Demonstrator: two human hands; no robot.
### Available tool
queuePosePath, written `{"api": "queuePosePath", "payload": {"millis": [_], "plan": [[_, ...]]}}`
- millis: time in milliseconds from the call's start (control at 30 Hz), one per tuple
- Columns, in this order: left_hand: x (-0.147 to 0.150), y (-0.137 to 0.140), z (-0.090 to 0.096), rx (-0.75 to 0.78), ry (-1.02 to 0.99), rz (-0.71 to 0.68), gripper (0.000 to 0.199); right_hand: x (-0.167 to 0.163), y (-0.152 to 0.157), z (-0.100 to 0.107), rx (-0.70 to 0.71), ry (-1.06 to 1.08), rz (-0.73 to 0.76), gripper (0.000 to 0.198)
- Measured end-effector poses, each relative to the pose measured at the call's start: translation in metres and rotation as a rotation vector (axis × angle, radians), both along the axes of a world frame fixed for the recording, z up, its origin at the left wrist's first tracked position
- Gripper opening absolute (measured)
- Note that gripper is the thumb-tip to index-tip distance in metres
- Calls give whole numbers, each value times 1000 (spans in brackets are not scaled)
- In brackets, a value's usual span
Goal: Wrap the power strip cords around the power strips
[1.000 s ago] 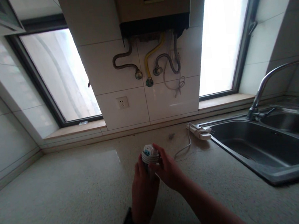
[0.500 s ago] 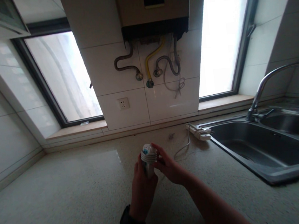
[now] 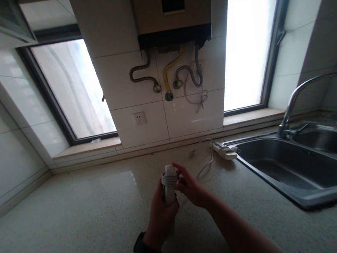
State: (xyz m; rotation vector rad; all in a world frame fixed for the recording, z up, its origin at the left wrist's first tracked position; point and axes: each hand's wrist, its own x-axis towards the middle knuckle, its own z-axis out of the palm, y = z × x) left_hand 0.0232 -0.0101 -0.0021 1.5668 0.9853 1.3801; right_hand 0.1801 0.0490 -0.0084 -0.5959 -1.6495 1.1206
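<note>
My left hand, with a dark watch on the wrist, is closed around a white power strip. It is held roughly upright above the counter, with several turns of white cord wound round its upper part. On the right side, my right hand has its bent fingers against the wound cord and the strip's upper end. Those fingertips are partly hidden, and they look closed on the cord. My left palm covers the strip's lower part.
Another white power strip, wrapped in its own cord, lies beside the sink. A loose white cord runs from it towards my hands. The faucet arches over the sink. A wall socket and a water heater with hoses are ahead.
The strip has turned in my left hand, so the blue part seen at its top no longer shows. My right hand stays beside the wound cord.
</note>
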Motion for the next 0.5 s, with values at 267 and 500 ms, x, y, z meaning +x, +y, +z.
{"api": "queuePosePath", "payload": {"millis": [267,500], "plan": [[-4,-9,9,-180,-111,-154,47,3,6,-9,-23,78,43,78],[-12,-12,8,-285,-251,-288,42,6,0,3,26,18,50,60]]}}
